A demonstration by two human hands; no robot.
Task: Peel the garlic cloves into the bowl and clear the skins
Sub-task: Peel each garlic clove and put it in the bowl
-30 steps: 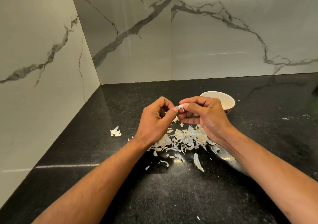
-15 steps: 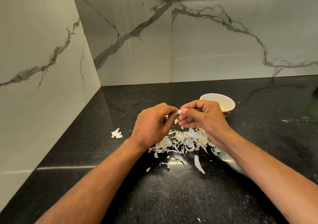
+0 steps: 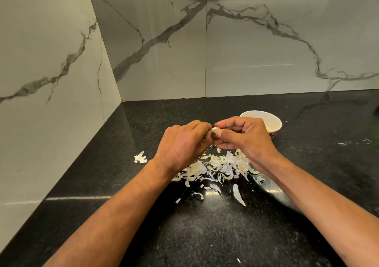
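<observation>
A small garlic clove (image 3: 214,131) is pinched between both hands above the black counter. My left hand (image 3: 183,145) holds its left side with curled fingers, and my right hand (image 3: 245,136) pinches it with thumb and forefinger. Below the hands lies a pile of pale garlic skins (image 3: 218,167). A white bowl (image 3: 272,119) with a patterned outside stands just behind my right hand; something yellowish shows inside it, mostly hidden by the hand.
The black speckled counter (image 3: 205,232) runs into a corner of marble-look walls on the left and back. One stray clump of skin (image 3: 140,157) lies left of the pile, and loose flakes (image 3: 239,195) lie nearer me.
Both hands have stayed together on the clove, shifting slightly lower in view as the camera tilted. The fingers have worked round the clove a little.
</observation>
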